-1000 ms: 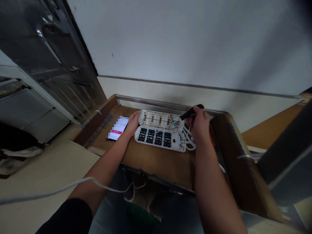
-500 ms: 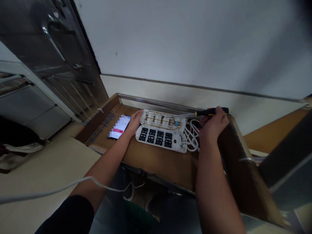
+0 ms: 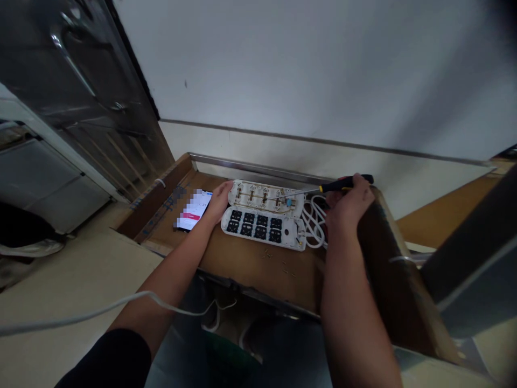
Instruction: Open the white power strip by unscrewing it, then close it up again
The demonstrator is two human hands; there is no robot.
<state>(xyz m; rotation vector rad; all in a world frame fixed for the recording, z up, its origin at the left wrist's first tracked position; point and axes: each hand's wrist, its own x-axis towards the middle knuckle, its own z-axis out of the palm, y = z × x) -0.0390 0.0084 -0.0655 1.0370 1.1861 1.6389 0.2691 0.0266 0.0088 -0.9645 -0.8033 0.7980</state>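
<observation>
My right hand (image 3: 352,202) is closed round a black and yellow screwdriver (image 3: 339,184). Its long thin shaft points left, over the opened power strip half with brass contact strips (image 3: 252,195); the tip appears to be at the contacts, though touch is hard to confirm. My left hand (image 3: 220,198) grips the left end of that same half. Just in front lies the other white shell half (image 3: 291,234), with rows of black socket shutters (image 3: 260,226). A white power cord (image 3: 315,223) is coiled at the right end, beside my right hand.
Loose screws (image 3: 267,254) lie on the brown cardboard tray (image 3: 234,258). Left of my left hand is a phone (image 3: 196,210) with its screen lit. A wall (image 3: 307,70) stands behind the tray, and a white cable (image 3: 81,319) crosses my left forearm.
The whole view has shifted slightly. The screwdriver's tip has moved a little left along the contacts and its shaft slopes more steeply. Both hands keep their hold.
</observation>
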